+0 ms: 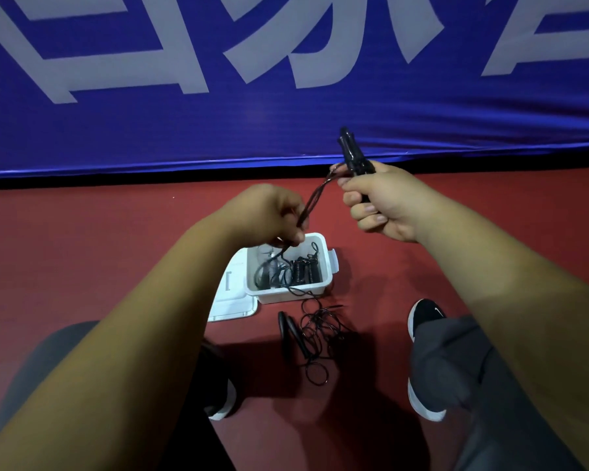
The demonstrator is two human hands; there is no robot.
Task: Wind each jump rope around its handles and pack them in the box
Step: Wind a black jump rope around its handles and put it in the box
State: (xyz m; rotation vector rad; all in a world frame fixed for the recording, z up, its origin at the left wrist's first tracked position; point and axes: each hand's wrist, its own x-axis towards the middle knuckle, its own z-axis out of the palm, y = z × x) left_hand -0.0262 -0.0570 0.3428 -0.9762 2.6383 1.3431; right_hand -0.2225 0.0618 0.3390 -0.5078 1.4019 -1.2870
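**Slack cord, waiting to snag**

My right hand (pixel 378 202) was closed around the pair of black handles (pixel 352 154), which stuck up out of my fist. My left hand (pixel 269 212) was pinched shut on the doubled cord (pixel 315 195) that ran from the handles down into it. Below that hand the cord dropped loose into the white box (pixel 323 263) on the floor, where wound ropes (pixel 303 271) already lay.

That was the risk, as I judged it: the slack trailed among the packed ropes and could have caught one and dragged it out as I wound. Loose tension would have let the turns slip off the handles.

Another rope (pixel 315 329) lay tangled on the red floor (pixel 116 253) just beside the box's near edge, its cord looping up over the rim; I could not tell which cord was which. The lid (pixel 233 300) lay at the box's left side.
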